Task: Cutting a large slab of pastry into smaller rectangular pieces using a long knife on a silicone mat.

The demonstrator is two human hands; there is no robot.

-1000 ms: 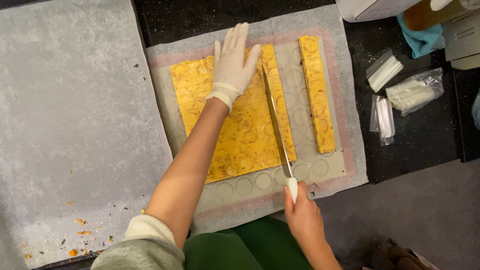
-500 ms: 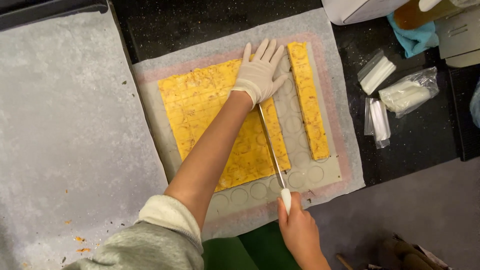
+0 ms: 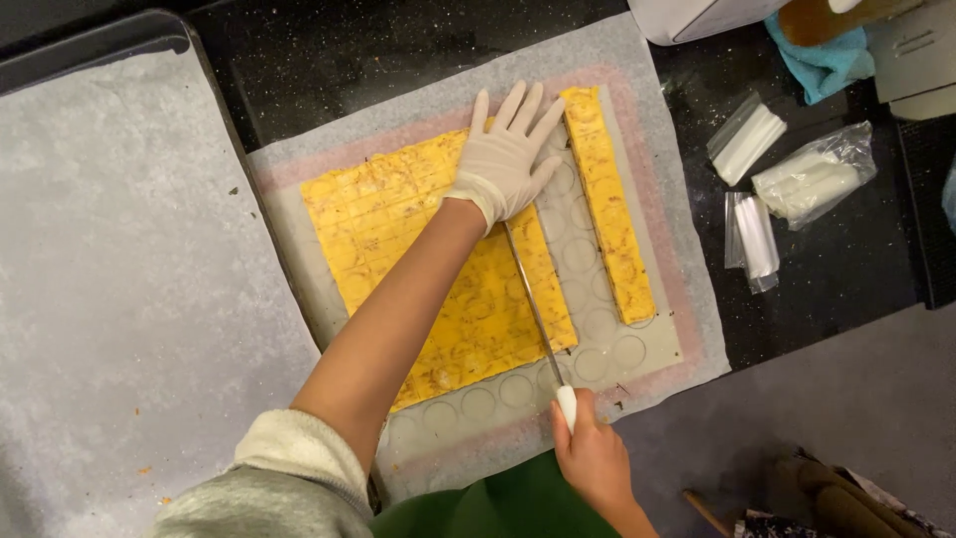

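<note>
Yellow slab (image 3: pixel 398 239) is lying on the baking mat (image 3: pixel 319 289); the gloved left hand (image 3: pixel 508 159) is pressing flat, fingers spread, on its far edge, while the right hand (image 3: pixel 590 453) is gripping the knife (image 3: pixel 533 309) along its right side.

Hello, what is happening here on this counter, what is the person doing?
A person is cutting a flat yellow baked sheet that lies on a baking mat over parchment paper. The gloved left hand presses flat on the far end of the sheet, while the bare right hand grips the white handle of a long knife whose blade runs along the sheet's right edge. One cut strip already lies apart to the right. Small plastic bags rest on the dark counter.
</note>
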